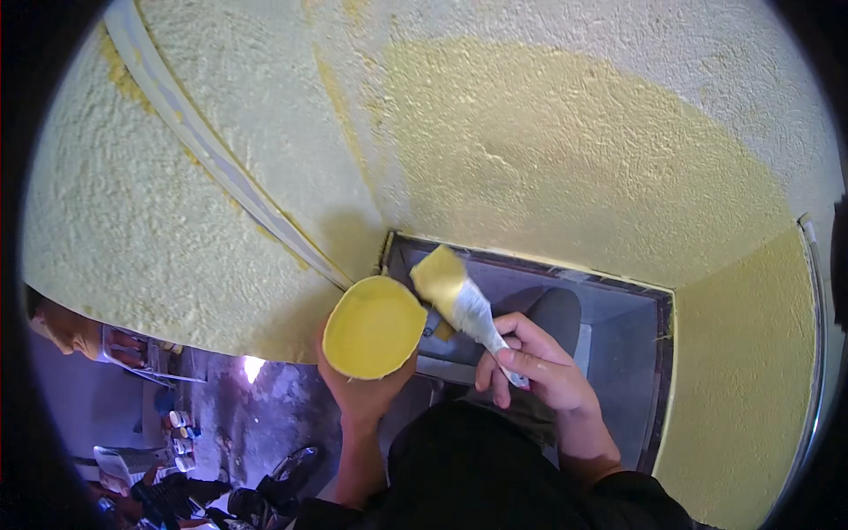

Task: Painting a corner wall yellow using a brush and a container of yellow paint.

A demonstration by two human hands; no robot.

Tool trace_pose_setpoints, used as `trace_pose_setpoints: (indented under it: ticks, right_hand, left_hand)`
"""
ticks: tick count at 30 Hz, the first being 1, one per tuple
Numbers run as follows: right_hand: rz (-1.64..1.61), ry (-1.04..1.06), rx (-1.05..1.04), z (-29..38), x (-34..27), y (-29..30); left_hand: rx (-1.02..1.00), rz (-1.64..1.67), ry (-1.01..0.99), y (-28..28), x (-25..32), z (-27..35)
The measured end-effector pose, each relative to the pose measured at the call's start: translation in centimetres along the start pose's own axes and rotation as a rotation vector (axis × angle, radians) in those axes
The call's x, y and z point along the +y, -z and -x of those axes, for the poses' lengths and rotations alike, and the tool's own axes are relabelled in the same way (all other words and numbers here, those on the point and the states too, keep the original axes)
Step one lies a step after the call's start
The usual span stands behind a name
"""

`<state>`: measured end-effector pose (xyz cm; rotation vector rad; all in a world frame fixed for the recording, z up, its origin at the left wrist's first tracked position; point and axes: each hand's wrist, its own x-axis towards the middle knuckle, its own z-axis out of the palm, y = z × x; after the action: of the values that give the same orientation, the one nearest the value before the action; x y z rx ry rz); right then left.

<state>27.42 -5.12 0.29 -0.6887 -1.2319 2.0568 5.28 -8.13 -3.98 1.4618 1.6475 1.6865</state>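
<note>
My left hand (pixel 372 392) is wrapped around a round cup of yellow paint (pixel 376 328), its open top facing me. In my right hand (pixel 540 364), pinched by the handle, is a wide paintbrush (pixel 474 311) with bristles loaded yellow. The brush head is just to the right of the cup's rim, apart from it. Beyond both hands, a textured wall (pixel 583 159) carries a broad yellow coat, with paler bare texture above it. On the left, a textured wall (pixel 199 232) looks whitish, with yellow streaks near the corner.
A strip with yellow-smeared edges (pixel 199 136) runs diagonally across the left wall. Below the painted wall is a dark-edged recess (pixel 623 351). A yellow side wall (pixel 742 371) closes the right. At lower left, several small jars (pixel 182 440) and jumbled items stand on the stained floor (pixel 258 411).
</note>
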Motion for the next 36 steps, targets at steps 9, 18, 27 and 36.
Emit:
trace_pose_setpoints:
  ticks: [9,18,27,36]
  right_hand:
    - [0.194,0.306,0.129,-12.5,-1.8,-1.6]
    - [0.465,0.435,0.188,-18.7,-4.5,-4.8]
    - [0.316,0.349,0.293,-20.8,-3.3,-3.8]
    - [0.371,0.427,0.263,-18.9,-5.6,-4.7]
  left_hand:
    - [0.092,-0.16,0.09,4.9,1.1,1.0]
    - [-0.078,-0.443,-0.067,6.3,0.7,1.5]
    - [0.002,-0.096,0.162,5.9,0.7,2.6]
    - [-0.108,-0.46,0.031,6.4,-0.5,3.1]
